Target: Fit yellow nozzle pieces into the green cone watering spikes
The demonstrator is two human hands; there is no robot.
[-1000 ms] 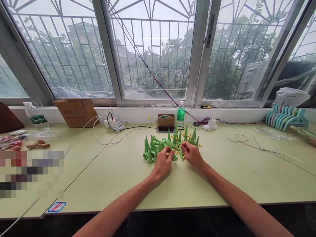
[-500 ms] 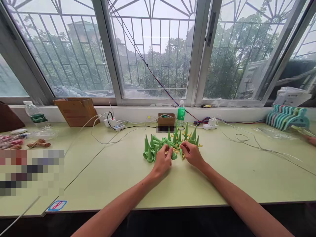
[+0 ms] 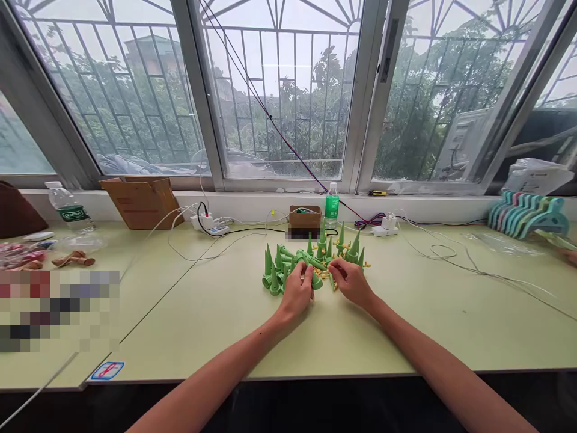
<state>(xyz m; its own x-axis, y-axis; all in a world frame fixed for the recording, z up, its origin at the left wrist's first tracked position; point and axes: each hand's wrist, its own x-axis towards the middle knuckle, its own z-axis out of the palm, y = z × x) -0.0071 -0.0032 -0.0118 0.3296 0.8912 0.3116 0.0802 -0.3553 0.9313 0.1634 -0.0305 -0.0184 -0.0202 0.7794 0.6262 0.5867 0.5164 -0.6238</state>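
My left hand (image 3: 296, 293) is closed around a green plastic cone (image 3: 317, 282), whose flared base sticks out beside the fingers. To its right, my right hand (image 3: 354, 284) has thumb and fingertips pinched together close to that cone; whatever lies between them is too small to make out. Green cones (image 3: 274, 284) with pointed tips and round bases crowd the table around both hands, some upright and some lying on their sides. Small yellow pieces (image 3: 366, 264) are scattered among the cones or attached to them.
Behind the cones are a small cardboard box (image 3: 305, 221) and a green-labelled bottle (image 3: 332, 207). White cables (image 3: 444, 252) and power strips (image 3: 385, 228) run along the back. Turquoise hangers (image 3: 527, 215) stand at right, near another person's hand. A larger box (image 3: 142, 204) leans at left.
Both hands stay almost in place, with the left still on the cone. The whole view has shifted very slightly.
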